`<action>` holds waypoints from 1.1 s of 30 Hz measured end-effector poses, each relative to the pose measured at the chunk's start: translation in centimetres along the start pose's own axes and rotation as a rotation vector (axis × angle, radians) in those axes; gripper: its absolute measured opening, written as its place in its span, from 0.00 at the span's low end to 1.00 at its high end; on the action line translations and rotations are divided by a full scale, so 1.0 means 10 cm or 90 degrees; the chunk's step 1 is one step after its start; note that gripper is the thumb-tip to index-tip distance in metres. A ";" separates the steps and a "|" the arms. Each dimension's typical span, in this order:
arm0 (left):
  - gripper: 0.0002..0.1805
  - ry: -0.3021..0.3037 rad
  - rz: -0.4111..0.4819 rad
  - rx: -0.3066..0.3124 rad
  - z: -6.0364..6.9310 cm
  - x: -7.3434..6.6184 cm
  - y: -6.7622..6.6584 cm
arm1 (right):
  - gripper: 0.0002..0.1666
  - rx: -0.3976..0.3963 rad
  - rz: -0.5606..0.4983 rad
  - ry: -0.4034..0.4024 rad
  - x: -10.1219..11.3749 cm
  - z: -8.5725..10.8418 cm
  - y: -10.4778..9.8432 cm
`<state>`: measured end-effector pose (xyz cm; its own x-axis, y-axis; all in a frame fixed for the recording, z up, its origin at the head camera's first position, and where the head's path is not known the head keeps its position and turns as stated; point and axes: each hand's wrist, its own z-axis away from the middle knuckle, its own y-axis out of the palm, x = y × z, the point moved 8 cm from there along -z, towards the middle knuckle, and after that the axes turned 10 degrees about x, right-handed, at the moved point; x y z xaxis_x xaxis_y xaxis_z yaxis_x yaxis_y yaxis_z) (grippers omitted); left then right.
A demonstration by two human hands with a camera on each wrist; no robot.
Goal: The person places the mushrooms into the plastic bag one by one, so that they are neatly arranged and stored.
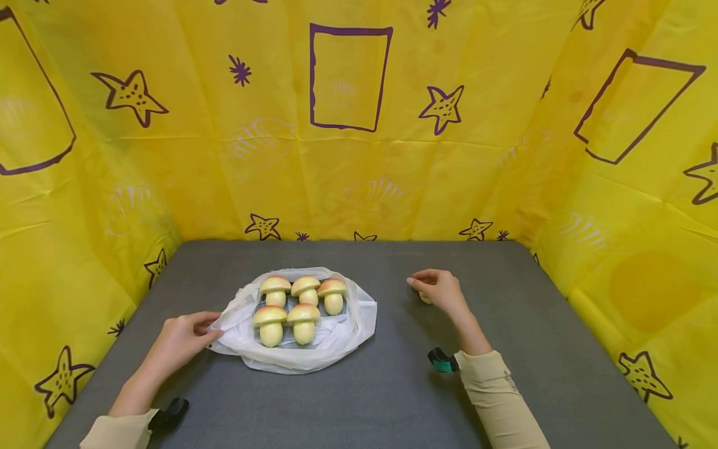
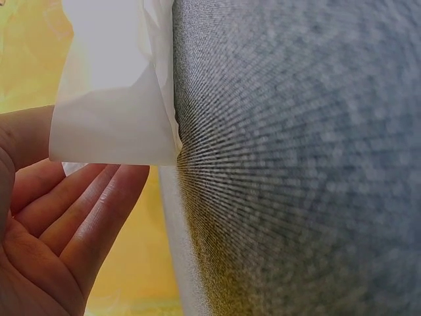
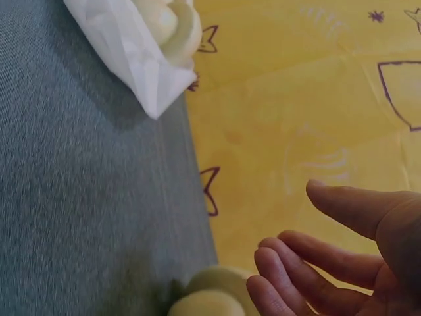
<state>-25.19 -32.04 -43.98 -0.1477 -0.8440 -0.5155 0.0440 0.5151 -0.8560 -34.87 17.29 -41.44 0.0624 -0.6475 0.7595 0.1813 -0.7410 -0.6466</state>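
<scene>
A white plastic bag lies spread on the table with its mouth open upward. Several toy mushrooms with pale stems and yellow-orange caps sit inside it in two rows. At the bag's left edge, my left hand pinches the plastic between thumb and fingers; the bag hides the fingertips in the left wrist view. To the right of the bag, my right hand is just above another mushroom, largely covering it in the head view. Its thumb and fingers are apart and gently bent, with nothing between them.
A dark grey table carries everything. Yellow cloth printed with purple starfish and frames hangs along the back and both sides. Black wrist mounts stick out from the beige sleeves.
</scene>
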 end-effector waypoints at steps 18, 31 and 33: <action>0.20 -0.003 -0.001 0.001 0.01 0.00 0.00 | 0.22 -0.026 -0.001 0.030 -0.35 0.04 -0.19; 0.20 0.000 0.002 -0.004 0.00 -0.01 0.00 | 0.25 -0.020 -0.015 0.067 -0.58 0.06 -0.22; 0.19 0.000 0.002 -0.004 0.00 -0.01 0.00 | 0.25 -0.020 -0.020 0.073 -0.61 0.05 -0.21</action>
<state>-25.17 -31.93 -43.93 -0.1477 -0.8425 -0.5180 0.0385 0.5185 -0.8542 -35.16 22.87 -44.74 -0.0555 -0.6386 0.7675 0.1512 -0.7652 -0.6258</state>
